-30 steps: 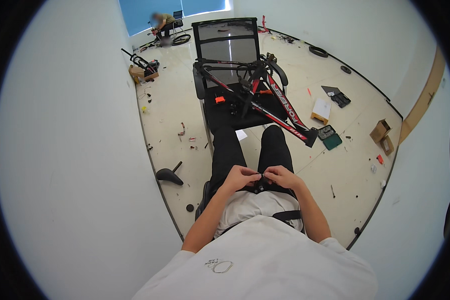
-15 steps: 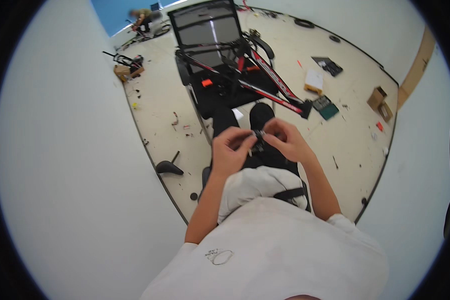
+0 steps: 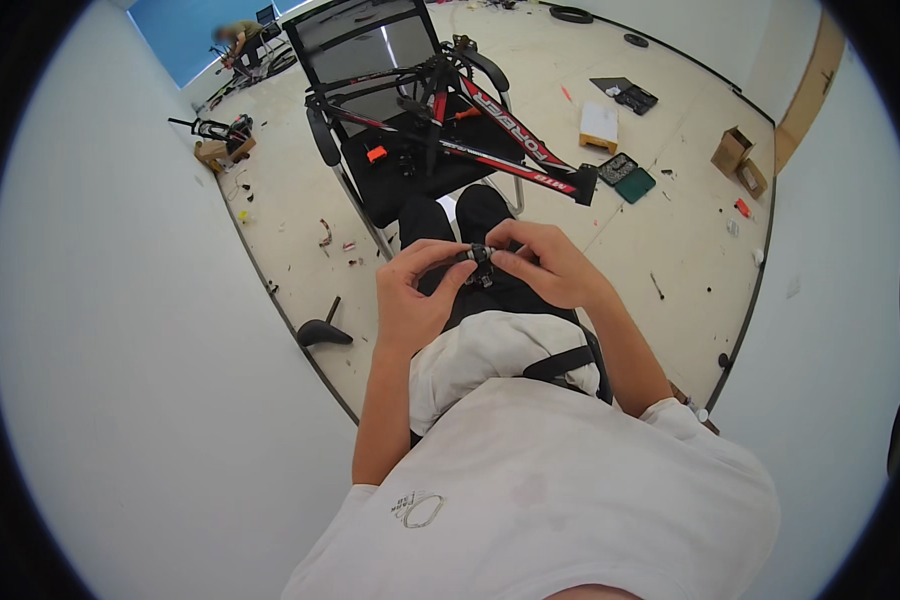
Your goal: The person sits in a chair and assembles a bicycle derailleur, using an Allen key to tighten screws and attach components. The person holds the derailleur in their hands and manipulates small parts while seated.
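Note:
A small black-and-silver bicycle part (image 3: 481, 254) is held above my lap, its exact kind too small to make out. My left hand (image 3: 413, 298) pinches its left end between thumb and fingertips. On the other end, my right hand (image 3: 552, 264) closes its thumb and forefinger. Dark pieces show just below the part against my black trousers; I cannot tell if they are joined to it. In front of my knees, a black and red bicycle frame (image 3: 515, 125) lies across the arms and seat of a black mesh-backed chair (image 3: 370, 190).
An orange-red object (image 3: 376, 154) lies on the chair seat. To the left are a bicycle saddle on its post (image 3: 325, 332) and a cardboard box (image 3: 210, 155) with bike parts. An open tool case (image 3: 630, 180) and brown box (image 3: 732, 150) stand right. A person (image 3: 238, 42) works far left.
The whole view has shifted, so the chair, frame and floor items sit further left and higher. Both hands keep their pinch on the small part, which now shows more sharply.

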A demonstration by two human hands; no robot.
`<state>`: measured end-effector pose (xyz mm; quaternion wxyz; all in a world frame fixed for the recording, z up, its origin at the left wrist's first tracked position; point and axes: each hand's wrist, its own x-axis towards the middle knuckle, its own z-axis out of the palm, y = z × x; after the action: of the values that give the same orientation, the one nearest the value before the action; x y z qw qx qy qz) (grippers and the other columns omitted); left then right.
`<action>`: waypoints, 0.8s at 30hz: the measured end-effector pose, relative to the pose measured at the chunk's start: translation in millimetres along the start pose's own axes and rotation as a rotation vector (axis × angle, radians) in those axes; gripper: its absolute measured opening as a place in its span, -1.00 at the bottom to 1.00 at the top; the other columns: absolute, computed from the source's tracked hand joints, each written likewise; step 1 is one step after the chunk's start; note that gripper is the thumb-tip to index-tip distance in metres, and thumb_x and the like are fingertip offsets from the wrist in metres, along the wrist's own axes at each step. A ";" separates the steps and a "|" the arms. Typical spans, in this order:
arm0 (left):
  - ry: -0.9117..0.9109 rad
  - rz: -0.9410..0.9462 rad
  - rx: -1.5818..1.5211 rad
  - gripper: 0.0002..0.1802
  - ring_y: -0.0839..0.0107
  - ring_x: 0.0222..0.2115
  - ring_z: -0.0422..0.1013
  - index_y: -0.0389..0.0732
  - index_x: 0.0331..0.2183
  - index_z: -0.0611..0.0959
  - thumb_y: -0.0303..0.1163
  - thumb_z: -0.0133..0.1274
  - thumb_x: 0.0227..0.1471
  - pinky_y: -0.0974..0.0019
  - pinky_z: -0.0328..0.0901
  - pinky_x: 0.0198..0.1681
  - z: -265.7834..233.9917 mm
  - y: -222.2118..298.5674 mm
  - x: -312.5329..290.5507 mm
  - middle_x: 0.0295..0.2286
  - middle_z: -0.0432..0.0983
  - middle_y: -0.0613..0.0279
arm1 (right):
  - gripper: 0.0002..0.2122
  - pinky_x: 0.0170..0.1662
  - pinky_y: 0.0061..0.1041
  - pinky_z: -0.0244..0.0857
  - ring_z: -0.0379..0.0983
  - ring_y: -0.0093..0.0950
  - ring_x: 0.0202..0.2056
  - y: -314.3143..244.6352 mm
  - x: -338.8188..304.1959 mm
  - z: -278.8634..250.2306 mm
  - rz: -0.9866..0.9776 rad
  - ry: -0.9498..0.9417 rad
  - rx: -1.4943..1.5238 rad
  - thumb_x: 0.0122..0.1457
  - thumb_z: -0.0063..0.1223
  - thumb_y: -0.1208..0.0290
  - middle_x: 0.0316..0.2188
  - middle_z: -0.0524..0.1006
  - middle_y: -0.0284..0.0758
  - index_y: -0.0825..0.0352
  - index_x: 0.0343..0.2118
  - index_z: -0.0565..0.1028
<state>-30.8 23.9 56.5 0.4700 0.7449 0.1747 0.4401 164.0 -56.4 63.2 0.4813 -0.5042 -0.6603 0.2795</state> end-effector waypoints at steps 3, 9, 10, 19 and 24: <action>-0.003 -0.003 0.073 -0.80 0.46 -0.30 0.50 -0.39 -0.28 0.65 -0.66 0.18 -0.05 0.45 0.38 -0.16 -1.8 -10.0 -6.1 -0.34 0.55 0.17 | -0.87 -0.38 -0.49 0.26 0.37 -0.44 -0.47 2.4 -0.2 4.8 -0.079 -0.012 -0.084 0.20 0.01 0.47 -0.47 0.46 -0.24 0.39 -0.24 0.44; 0.039 -0.090 0.087 -0.83 0.45 -0.35 0.54 -0.36 -0.32 0.68 -0.58 0.21 -0.05 0.45 0.43 -0.22 11.6 -28.8 -0.8 -0.39 0.59 0.16 | -0.86 -0.42 -0.61 0.27 0.34 -0.61 -0.49 22.3 4.3 0.1 0.037 -0.051 -0.101 0.22 -0.02 0.47 -0.49 0.46 -0.32 0.44 -0.25 0.44; 0.028 -0.100 0.099 -0.83 0.46 -0.36 0.55 -0.36 -0.32 0.68 -0.57 0.21 -0.05 0.45 0.42 -0.22 11.8 -35.5 -0.8 -0.39 0.60 0.17 | -0.86 -0.43 -0.63 0.27 0.34 -0.64 -0.50 30.6 3.9 3.5 0.057 -0.038 -0.056 0.21 -0.01 0.46 -0.49 0.46 -0.34 0.44 -0.27 0.45; 0.005 -0.226 0.039 -0.83 0.53 -0.41 0.53 -0.34 -0.34 0.69 -0.50 0.24 -0.06 0.50 0.40 -0.31 1.5 -47.8 -3.0 -0.42 0.61 0.22 | -0.85 -0.46 -0.67 0.27 0.38 -0.69 -0.53 58.7 10.7 14.6 0.086 -0.009 0.089 0.20 0.07 0.42 -0.53 0.49 -0.40 0.42 -0.33 0.46; -0.034 -0.238 0.056 -0.81 0.48 -0.46 0.53 -0.33 -0.35 0.70 -0.43 0.24 -0.05 0.46 0.38 -0.36 0.1 -50.2 -3.2 -0.47 0.60 0.18 | -0.87 -0.50 -0.71 0.20 0.33 -0.75 -0.56 59.1 8.7 10.1 0.140 -0.056 0.097 0.15 0.13 0.45 -0.52 0.51 -0.41 0.41 -0.39 0.48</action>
<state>-24.9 46.6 12.1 0.5010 0.7391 0.2659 0.3633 177.9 -27.3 11.9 0.4660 -0.5171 -0.6223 0.3581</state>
